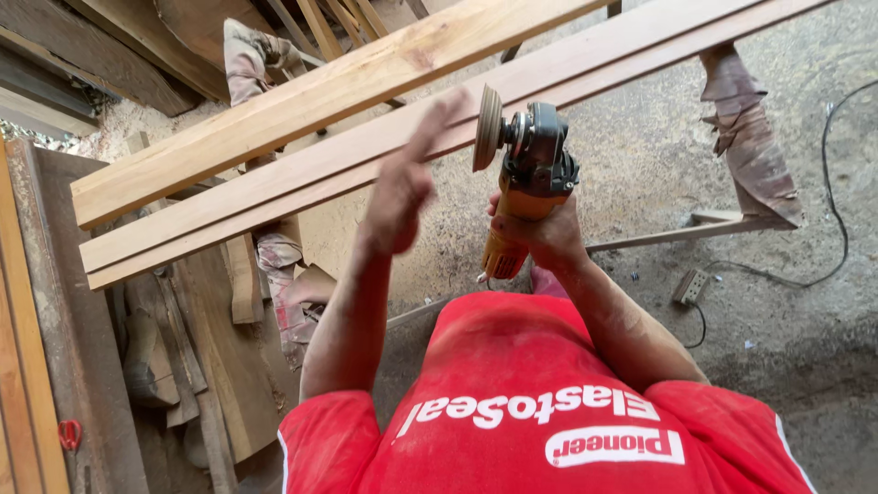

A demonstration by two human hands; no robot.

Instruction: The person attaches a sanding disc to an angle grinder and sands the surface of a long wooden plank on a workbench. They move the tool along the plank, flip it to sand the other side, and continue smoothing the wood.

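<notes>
Above the planks (302,165), right hand (540,233) grips the grinder (526,183); left hand (402,187) hovers open, empty.

The hand-held angle grinder (526,183) has an orange-yellow plastic body, a dark grey metal head and a tan, dust-coated sanding disc (487,128). Just beyond the grinder, the long pale wooden plank (302,101) is light yellowish tan with brown grain streaks, and the longer reddish-brown board (274,187) runs beside it. Below the grinder, the short-sleeved red shirt (512,366) bears white print. The concrete floor (777,348) to the grinder's right is dusty grey.
</notes>
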